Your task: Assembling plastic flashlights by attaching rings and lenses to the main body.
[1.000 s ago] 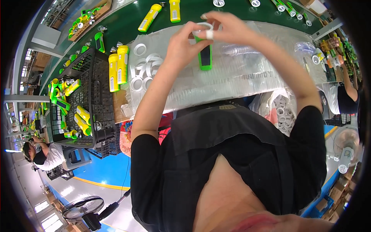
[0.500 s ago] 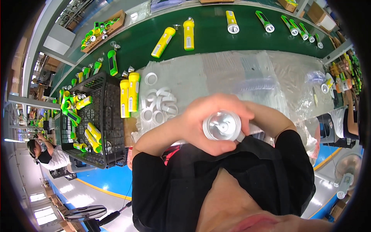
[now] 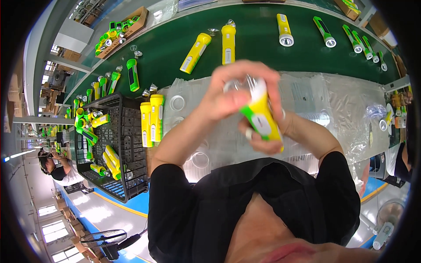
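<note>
A yellow and green flashlight is held slanting in front of my chest, its head toward the upper left. My left hand is wrapped round the head end, where clear and white parts show between the fingers, smeared by motion. Lower down, the fingers of my right hand close round the body. White rings lie on the plastic-covered bench to the left, partly behind my left forearm. Two yellow flashlights lie side by side between the rings and a black crate.
The black crate at my left holds flashlight parts. Several flashlights lie along the green surface beyond the plastic sheet. A cardboard box of parts sits far left. A fan stands lower left; a co-worker sits beyond the crate.
The flashlight has tipped over and moved away from my chest, so its side shows instead of its clear front. My left hand has risen with it; the whole view has shifted slightly.
</note>
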{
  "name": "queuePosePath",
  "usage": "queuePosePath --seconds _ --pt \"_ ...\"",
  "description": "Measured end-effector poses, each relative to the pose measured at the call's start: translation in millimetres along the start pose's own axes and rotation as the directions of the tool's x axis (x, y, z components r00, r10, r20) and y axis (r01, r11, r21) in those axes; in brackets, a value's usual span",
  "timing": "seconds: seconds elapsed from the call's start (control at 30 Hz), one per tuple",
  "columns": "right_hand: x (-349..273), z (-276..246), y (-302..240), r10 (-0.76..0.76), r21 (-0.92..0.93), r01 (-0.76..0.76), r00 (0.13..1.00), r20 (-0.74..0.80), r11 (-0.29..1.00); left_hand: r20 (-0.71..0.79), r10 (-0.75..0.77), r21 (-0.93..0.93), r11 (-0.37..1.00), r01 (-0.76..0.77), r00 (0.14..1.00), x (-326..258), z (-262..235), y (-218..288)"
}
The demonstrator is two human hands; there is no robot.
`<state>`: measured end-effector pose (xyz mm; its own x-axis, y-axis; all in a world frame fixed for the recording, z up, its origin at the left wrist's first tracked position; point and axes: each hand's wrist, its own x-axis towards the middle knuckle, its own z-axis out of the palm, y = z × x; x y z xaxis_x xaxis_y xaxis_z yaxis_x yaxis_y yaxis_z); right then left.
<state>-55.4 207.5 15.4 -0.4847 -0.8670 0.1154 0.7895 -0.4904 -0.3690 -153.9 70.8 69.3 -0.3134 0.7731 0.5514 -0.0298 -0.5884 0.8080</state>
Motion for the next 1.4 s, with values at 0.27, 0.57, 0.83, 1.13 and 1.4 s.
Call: queuePosePath --seconds 0.27,0.57,0.83,1.13,1.4 --pt "-6.8 25.4 29.9 -0.631 -0.887 -0.015 0.697 -0.340 0.461 -0.328 0.014 0.144 0.989 0.035 0.945 -18.5 31.1 14.0" --pt "-1.5 50.9 79.9 -0.433 -0.529 0.286 0.884 -0.176 0.799 -0.316 -0.017 -0.073 0.997 -0.006 0.949 -40.8 72.5 26.1" --pt "-15.3 54.0 99.9 -0.623 -0.685 0.265 0.701 -0.346 0.679 -0.368 -0.151 -0.093 0.988 0.125 0.918 -56.7 86.3 28.8" --pt "-20.8 33.3 97.2 -0.833 -0.930 0.121 0.494 -0.247 0.348 -0.257 -0.060 0.247 0.961 0.125 0.964 -65.5 83.4 31.6" --pt "-20.5 5.6 74.4 -0.866 -0.978 -0.115 0.456 -0.207 0.173 -0.230 -0.051 0.419 0.896 0.146 0.972 -59.9 78.5 17.2"
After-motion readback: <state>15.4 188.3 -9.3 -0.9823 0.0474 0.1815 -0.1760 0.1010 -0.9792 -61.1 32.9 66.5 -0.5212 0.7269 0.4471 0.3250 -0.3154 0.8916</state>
